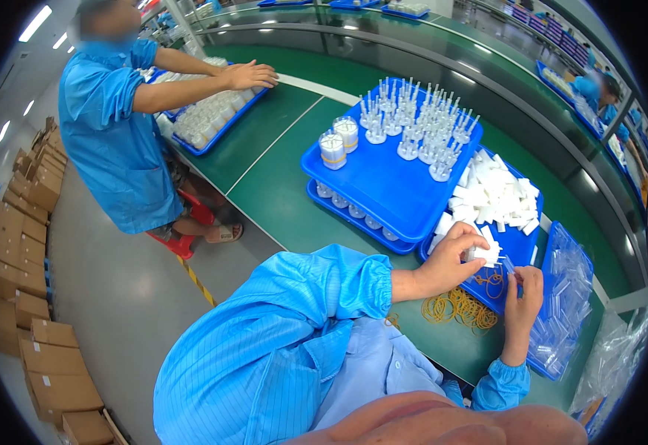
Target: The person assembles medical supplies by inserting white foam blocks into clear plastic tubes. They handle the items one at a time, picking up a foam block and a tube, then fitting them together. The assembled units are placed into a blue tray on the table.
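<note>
My left hand (448, 265) is closed around a white cylindrical part (485, 252) with thin prongs on its right side. Close beside it, my right hand (524, 295) pinches a small clear plastic tube (508, 264), held near the prongs; whether they touch I cannot tell. Beneath my hands lies a blue tray (518, 236) with a heap of white plastic pieces (493, 191). Loose yellow rubber bands (460, 310) are piled on the green table (264, 178) just below my left hand. To the right, another blue tray (557, 237) holds bagged clear tubes (563, 297).
Left of my hands, stacked blue trays (383, 196) carry clear stemmed parts (410, 141) and two banded white cylinders (333, 150). A person in blue (112, 126) reaches over a filled tray (212, 122) at the left. Cardboard boxes (16, 245) line the floor's far left.
</note>
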The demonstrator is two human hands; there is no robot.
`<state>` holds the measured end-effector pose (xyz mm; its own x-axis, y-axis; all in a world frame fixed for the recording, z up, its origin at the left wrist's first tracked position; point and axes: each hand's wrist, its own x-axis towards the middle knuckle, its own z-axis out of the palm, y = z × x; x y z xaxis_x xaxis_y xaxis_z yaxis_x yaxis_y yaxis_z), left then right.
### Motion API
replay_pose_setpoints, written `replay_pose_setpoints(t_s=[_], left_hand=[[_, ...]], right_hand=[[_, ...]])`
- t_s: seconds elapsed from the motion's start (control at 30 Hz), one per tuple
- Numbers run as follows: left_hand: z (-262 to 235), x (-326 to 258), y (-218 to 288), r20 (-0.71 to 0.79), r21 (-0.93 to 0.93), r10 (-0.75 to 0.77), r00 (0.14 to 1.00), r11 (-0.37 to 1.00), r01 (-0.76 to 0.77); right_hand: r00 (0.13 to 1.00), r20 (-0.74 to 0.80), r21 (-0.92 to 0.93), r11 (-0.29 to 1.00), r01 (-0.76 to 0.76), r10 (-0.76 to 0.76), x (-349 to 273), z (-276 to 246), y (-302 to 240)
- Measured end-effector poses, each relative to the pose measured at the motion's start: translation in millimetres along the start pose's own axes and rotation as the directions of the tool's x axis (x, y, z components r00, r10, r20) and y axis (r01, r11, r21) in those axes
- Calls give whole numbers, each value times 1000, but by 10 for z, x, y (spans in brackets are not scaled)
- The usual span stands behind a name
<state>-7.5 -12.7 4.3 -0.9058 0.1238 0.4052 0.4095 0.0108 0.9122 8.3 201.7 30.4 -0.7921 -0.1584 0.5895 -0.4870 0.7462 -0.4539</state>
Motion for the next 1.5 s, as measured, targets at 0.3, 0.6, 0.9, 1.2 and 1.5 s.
replay_pose_setpoints(t_s=[0.3,0.6,0.9,1.2,1.5], left_hand=[[-30,13,24,25,-18,-47,999,999,47],[-65,36,45,36,-83,-123,992,989,126],[-84,47,-29,100,-189,-227,969,952,242],[-134,101,-18,168,-337,-297,940,879,338],[-169,149,15,198,-344,-335,921,857,385]], right_hand=[[998,62,-53,998,19,-16,-49,5,73],[992,122,-36,999,-27,32,-61,27,89],[977,215,-59,998,4,9,-65,43,64],[947,320,-3,999,-39,38,-26,-20,64],[938,346,36,999,-14,0,-76,-15,183]])
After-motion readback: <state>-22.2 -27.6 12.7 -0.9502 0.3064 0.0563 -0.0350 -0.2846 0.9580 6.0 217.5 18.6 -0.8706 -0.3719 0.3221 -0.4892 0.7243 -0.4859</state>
